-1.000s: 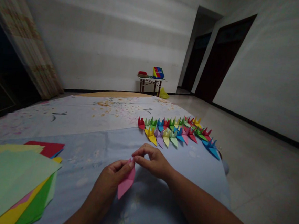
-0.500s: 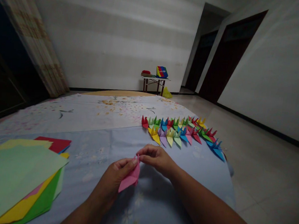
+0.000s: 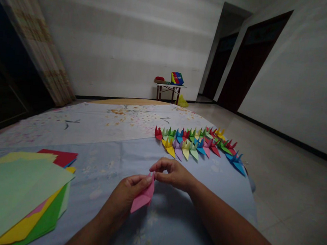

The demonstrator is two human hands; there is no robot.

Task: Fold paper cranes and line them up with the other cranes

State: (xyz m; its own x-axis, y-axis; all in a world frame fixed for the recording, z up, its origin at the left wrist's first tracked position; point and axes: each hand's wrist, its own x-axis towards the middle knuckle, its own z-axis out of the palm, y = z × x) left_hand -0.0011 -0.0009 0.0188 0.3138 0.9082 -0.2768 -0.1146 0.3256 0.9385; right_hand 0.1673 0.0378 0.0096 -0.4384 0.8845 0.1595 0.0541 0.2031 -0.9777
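A pink origami crane (image 3: 143, 198), folded but with wings not spread, is held above the blue tablecloth. My left hand (image 3: 131, 190) grips its body between thumb and fingers. At the crane's pointed upper end, my right hand (image 3: 171, 173) has its thumb and forefinger on the narrow tips; the fingertips partly hide them. Beyond my right hand stand finished paper cranes (image 3: 190, 147) in several colours, set out in rows. To the left of my left hand lies a stack of coloured paper sheets (image 3: 22, 187), pale green on top.
The round table wears a light blue cloth (image 3: 97, 177) and a white flowered cloth (image 3: 95, 124). A small side table (image 3: 170, 86) with a colourful box (image 3: 177, 78) stands by the far wall. The table's right edge runs just past the blue crane (image 3: 236, 163).
The pink crane has shifted slightly right and tilted a little in my left hand. My right thumb and forefinger have moved slightly at its tips.
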